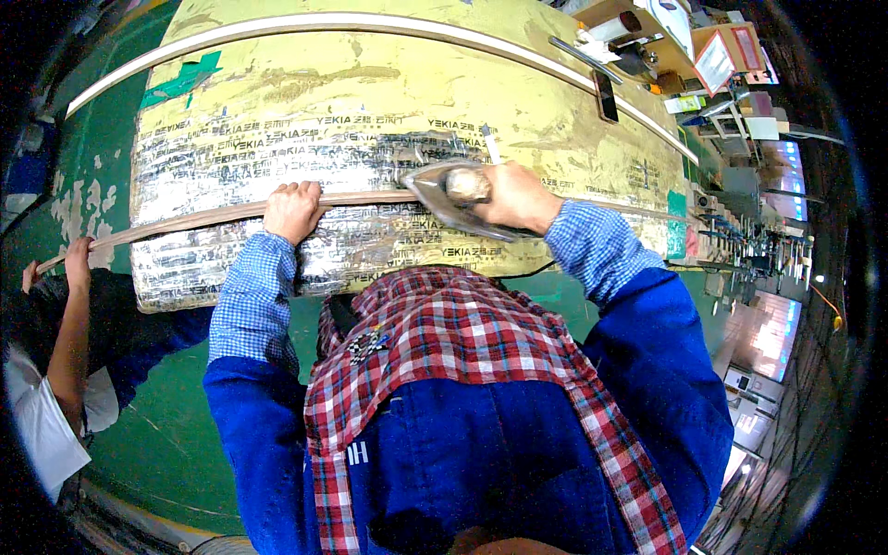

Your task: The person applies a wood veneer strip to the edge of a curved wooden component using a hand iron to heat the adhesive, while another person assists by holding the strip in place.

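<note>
A long, narrow wooden strip (208, 217) runs across the work surface in front of me. My left hand (293, 211) is closed around it, left of the middle. In my right hand (518, 196) is a clothes iron (435, 196), its pointed metal end facing left, over the strip. My fingers wrap its handle, partly hidden by the rounded front knob. A dark cord (529, 274) shows near the table's front edge, below the iron. At the far left, another person's hands (78, 263) hold the strip's end.
The yellow table (370, 83) has a band of shiny printed tape (222, 166) along its near side. A long white-edged strip (305, 20) curves along the far side. A dark phone (606, 97) lies at the far right, near cluttered shelves (666, 37). Green floor (176, 398) shows below.
</note>
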The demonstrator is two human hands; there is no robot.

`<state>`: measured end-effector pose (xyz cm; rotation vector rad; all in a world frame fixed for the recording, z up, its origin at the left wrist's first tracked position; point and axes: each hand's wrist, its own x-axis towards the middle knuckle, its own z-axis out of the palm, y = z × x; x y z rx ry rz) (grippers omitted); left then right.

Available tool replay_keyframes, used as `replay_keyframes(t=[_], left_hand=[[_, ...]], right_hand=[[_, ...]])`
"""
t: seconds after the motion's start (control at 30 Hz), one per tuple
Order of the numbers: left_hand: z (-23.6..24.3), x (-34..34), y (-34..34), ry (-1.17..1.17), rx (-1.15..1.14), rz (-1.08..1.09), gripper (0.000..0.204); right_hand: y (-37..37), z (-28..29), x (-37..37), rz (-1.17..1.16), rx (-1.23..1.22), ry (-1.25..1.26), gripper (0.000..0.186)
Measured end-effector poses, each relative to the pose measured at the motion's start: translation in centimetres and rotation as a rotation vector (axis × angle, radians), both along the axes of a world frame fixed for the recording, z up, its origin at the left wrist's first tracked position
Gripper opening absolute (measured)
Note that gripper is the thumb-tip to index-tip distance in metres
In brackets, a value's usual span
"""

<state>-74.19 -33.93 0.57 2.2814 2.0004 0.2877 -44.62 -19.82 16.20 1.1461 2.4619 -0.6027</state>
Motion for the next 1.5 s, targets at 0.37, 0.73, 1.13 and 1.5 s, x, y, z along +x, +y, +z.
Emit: replay_keyframes(t=[0.37,0.73,1.13,1.5], left_hand=[[0.5,-0.8,1.4,-0.041,-0.103,-0.032,0.039],[1.5,-1.7,3.4,-0.062,-0.268,-0.004,0.05],[2.9,-1.9,5.6,-0.051,-0.546,0.028,0.057],[2.4,-2.3,6.7,-0.077,-0.622,0.026,0.06]], right_hand=[[-0.3,0.1,3.3,0.039,0.158,-0.076,0.039],[-0.3,-1.7,2.4,0.116,0.091,-0.026,0.046],[-0.7,-3.7,2.3,0.136,0.077,-0.043,0.041],[1.0,-4.3,1.8,0.138,0.03,-0.081,0.042]])
